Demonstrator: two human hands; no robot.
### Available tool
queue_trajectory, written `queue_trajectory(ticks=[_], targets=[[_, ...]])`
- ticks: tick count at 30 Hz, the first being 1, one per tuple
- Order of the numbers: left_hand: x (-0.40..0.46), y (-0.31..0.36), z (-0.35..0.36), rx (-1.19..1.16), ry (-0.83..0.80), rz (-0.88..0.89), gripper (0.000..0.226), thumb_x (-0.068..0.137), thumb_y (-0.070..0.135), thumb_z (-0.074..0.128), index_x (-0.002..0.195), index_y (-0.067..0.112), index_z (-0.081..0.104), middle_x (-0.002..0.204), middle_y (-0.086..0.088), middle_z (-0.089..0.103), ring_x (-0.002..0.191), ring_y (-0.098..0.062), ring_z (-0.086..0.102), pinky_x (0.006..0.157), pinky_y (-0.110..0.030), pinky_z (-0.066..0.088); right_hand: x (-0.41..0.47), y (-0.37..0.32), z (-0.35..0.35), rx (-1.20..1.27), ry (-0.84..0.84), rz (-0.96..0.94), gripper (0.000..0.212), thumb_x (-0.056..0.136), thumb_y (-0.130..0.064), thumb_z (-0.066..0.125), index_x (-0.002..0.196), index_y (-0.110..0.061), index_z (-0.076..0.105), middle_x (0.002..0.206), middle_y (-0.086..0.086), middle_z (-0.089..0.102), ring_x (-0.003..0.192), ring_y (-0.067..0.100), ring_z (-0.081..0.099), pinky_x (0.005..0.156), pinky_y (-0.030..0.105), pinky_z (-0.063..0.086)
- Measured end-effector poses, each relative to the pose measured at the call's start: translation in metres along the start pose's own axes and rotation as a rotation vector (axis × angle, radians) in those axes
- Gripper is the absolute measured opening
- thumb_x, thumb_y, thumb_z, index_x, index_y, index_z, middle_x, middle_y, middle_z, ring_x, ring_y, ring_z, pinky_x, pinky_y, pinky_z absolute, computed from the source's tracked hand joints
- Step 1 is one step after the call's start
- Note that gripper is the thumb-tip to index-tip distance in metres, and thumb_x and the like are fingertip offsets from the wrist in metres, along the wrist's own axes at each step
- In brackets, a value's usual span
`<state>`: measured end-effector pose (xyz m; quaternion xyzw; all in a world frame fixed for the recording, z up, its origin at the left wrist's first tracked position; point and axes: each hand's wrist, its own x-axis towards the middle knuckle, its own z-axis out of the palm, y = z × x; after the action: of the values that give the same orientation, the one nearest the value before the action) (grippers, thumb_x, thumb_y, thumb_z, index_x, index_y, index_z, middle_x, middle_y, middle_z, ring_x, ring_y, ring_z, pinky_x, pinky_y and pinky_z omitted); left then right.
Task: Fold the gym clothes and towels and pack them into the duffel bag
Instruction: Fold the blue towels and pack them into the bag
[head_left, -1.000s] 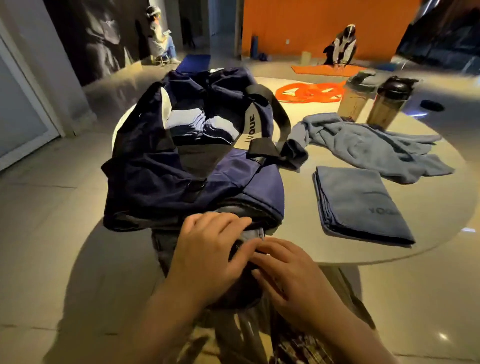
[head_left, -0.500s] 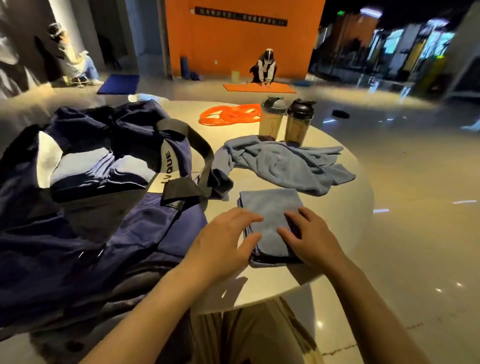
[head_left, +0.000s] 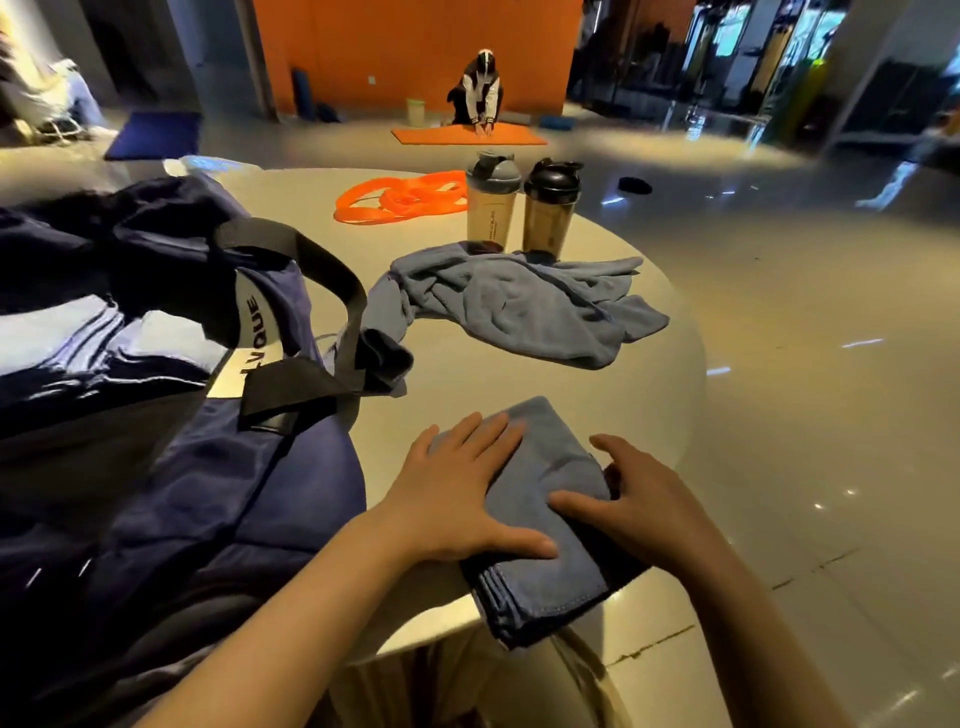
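A folded blue-grey towel (head_left: 540, 587) lies at the near edge of the round table (head_left: 467, 379), its front end hanging over the rim. My left hand (head_left: 457, 493) presses flat on the towel's left side. My right hand (head_left: 639, 504) grips its right edge, thumb on top. The navy duffel bag (head_left: 218, 493) stands open to the left, with folded blue and white clothes (head_left: 78, 338) inside. A second blue-grey towel (head_left: 519, 306) lies crumpled farther back on the table.
Two shaker bottles (head_left: 491, 208) (head_left: 550, 213) stand behind the crumpled towel, with orange resistance bands (head_left: 400, 197) beside them. The bag's black strap (head_left: 332, 270) arches over the table. A person (head_left: 480, 88) kneels on an orange mat far back. Shiny floor lies to the right.
My hands left the near end of the bag and moved right onto the folded towel. The towel has slid toward me and now overhangs the table edge.
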<state>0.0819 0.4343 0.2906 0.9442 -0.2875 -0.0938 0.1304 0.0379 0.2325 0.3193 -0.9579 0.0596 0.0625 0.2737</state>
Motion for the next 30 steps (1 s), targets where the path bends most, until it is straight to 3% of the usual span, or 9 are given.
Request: queue_trajectory(ticks=[3,6,11,15,19,23,26,28,30], targets=[[-0.012,0.008,0.0,-0.039,0.063,-0.06,0.12,0.059,0.094,0.037,0.147,0.037,-0.022,0.158,0.015,-0.02,0.145,-0.01,-0.02,0.117,-0.048,-0.011,0.008,-0.015,-0.008,-0.062,-0.074,0.063,0.064,0.073,-0.053,0.073,0.124,-0.023,0.05,0.101,-0.003,0.057,0.089,0.015,0.055,0.076,0.032,0.049],[-0.026,0.01,0.001,-0.156,0.121,-0.12,0.121,0.064,0.087,0.048,0.147,0.035,-0.024,0.159,0.015,-0.014,0.147,-0.01,-0.011,0.118,-0.043,-0.009,0.001,-0.029,-0.009,-0.128,-0.014,-0.017,0.048,0.076,-0.043,0.072,0.113,-0.023,0.049,0.097,-0.001,0.058,0.082,0.016,0.055,0.074,0.035,0.05],[-0.023,0.006,-0.002,-0.429,0.173,-0.109,0.134,0.065,0.055,0.078,0.149,0.028,-0.023,0.157,0.006,0.017,0.141,-0.02,0.023,0.117,-0.044,0.021,-0.027,-0.055,-0.012,0.094,-0.14,-0.275,0.035,0.086,-0.055,0.054,0.116,-0.044,0.041,0.098,-0.016,0.055,0.083,0.005,0.057,0.07,0.017,0.048],[-0.032,-0.005,-0.006,-0.694,0.066,-0.073,0.14,0.054,0.052,0.085,0.134,0.056,-0.031,0.159,0.007,0.015,0.143,-0.016,0.024,0.114,-0.043,0.03,-0.016,-0.05,-0.005,0.145,-0.136,-0.347,0.013,0.093,-0.04,0.052,0.104,-0.047,0.051,0.105,-0.013,0.055,0.086,0.003,0.054,0.077,0.018,0.046],[-0.059,-0.004,-0.005,-0.7,0.158,-0.083,0.14,0.063,0.032,0.088,0.131,0.06,-0.032,0.143,0.033,0.001,0.136,0.005,0.012,0.109,-0.021,0.024,-0.009,-0.05,0.018,0.113,-0.187,-0.355,0.028,0.089,-0.042,0.06,0.108,-0.046,0.04,0.128,-0.007,0.047,0.104,0.008,0.048,0.085,0.018,0.039],[-0.083,0.001,0.0,-0.782,0.361,-0.138,0.115,0.078,0.029,0.077,0.131,0.071,-0.015,0.145,0.034,0.009,0.141,0.003,0.014,0.115,-0.032,0.025,-0.001,-0.056,0.021,0.083,-0.217,-0.354,0.039,0.089,-0.036,0.062,0.115,-0.043,0.033,0.115,-0.015,0.045,0.099,0.013,0.054,0.083,0.023,0.046],[-0.093,0.002,-0.004,-0.944,0.498,-0.168,0.096,0.089,0.022,0.065,0.12,0.082,-0.003,0.143,0.029,0.019,0.136,0.004,0.027,0.108,-0.018,0.032,-0.001,-0.055,0.018,0.461,-0.307,-0.411,0.038,0.087,-0.025,0.067,0.111,-0.04,0.041,0.111,-0.02,0.05,0.101,0.012,0.058,0.081,0.024,0.053],[-0.094,0.004,-0.01,-1.149,0.521,-0.184,0.086,0.086,0.029,0.061,0.12,0.079,0.0,0.143,0.018,0.028,0.125,0.007,0.041,0.092,-0.004,0.04,-0.005,-0.055,0.018,0.795,-0.343,-0.449,0.041,0.081,-0.02,0.068,0.112,-0.036,0.047,0.119,-0.007,0.052,0.101,0.019,0.063,0.078,0.032,0.056],[-0.096,0.005,-0.015,-1.346,0.46,-0.147,0.078,0.078,0.044,0.061,0.122,0.074,0.004,0.143,0.014,0.039,0.117,0.005,0.051,0.091,-0.011,0.046,-0.008,-0.062,0.015,1.031,-0.397,-0.466,0.04,0.078,-0.012,0.064,0.104,-0.04,0.053,0.123,0.011,0.051,0.096,0.029,0.065,0.074,0.035,0.056]])
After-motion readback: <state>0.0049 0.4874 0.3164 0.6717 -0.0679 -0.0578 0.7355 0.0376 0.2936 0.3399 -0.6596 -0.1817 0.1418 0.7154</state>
